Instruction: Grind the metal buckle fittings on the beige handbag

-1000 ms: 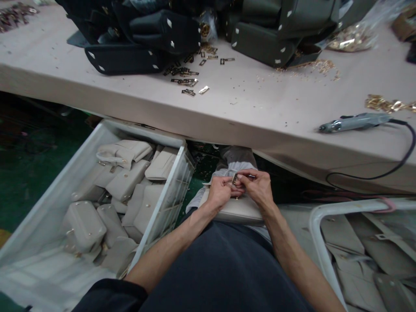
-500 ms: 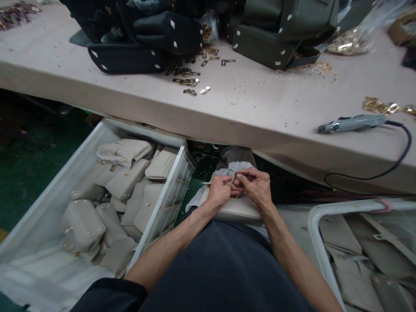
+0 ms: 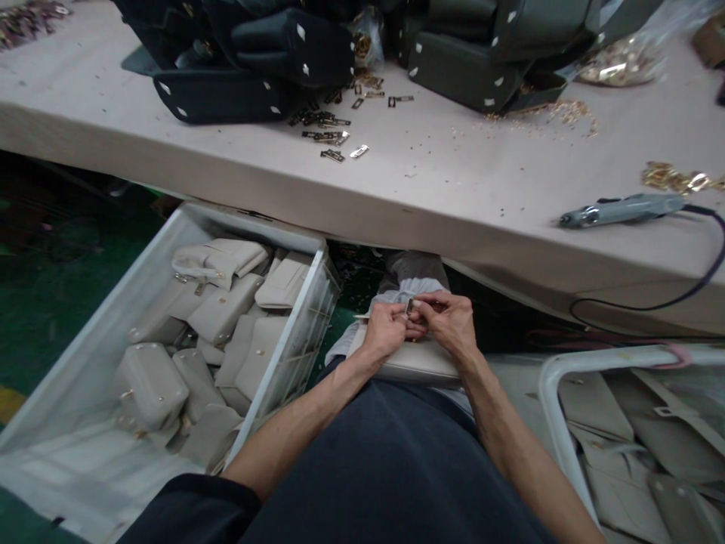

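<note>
Little has shifted in the last second: my left hand (image 3: 385, 332) and right hand (image 3: 450, 325) stay pinched together, fingertips closed on the small gold-toned metal clasp (image 3: 408, 306) just above the flat beige leather handbag (image 3: 416, 364) on my lap. I'd hold the clasp square to the handbag, with a firm grip.

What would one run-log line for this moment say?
left hand: pinching small metal clasp | right hand: pinching same clasp | beige leather bag: beneath both hands

Beige bag (image 3: 416, 364) (flat, metal clasp (image 3: 408, 306) above)
</note>
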### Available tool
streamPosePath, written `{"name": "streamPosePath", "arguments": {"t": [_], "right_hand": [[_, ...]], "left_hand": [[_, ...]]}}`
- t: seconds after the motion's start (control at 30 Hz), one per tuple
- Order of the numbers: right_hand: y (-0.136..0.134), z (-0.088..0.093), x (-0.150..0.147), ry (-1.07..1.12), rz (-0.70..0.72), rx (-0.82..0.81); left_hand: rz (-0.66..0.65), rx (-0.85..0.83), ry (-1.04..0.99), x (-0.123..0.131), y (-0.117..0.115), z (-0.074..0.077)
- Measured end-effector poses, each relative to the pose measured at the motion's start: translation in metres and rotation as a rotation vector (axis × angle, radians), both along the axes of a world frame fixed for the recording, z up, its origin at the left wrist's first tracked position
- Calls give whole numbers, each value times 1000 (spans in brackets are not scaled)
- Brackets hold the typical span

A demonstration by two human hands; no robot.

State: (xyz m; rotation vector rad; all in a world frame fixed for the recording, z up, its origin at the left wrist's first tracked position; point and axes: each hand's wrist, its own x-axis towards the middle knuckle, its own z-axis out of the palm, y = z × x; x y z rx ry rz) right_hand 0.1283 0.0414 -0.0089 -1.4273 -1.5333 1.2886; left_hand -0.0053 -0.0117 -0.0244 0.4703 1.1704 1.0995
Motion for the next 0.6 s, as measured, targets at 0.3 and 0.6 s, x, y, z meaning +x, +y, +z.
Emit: {"name": "streamPosePath", "arguments": {"t": [0.3, 0.6], "right_hand": [[16, 1, 17, 40, 239, 49], [20, -5, 20, 32, 253, 86]], "left_hand": [[-21, -34, 10, 0, 2, 4], [-21, -36, 24, 2, 4, 6]]}}
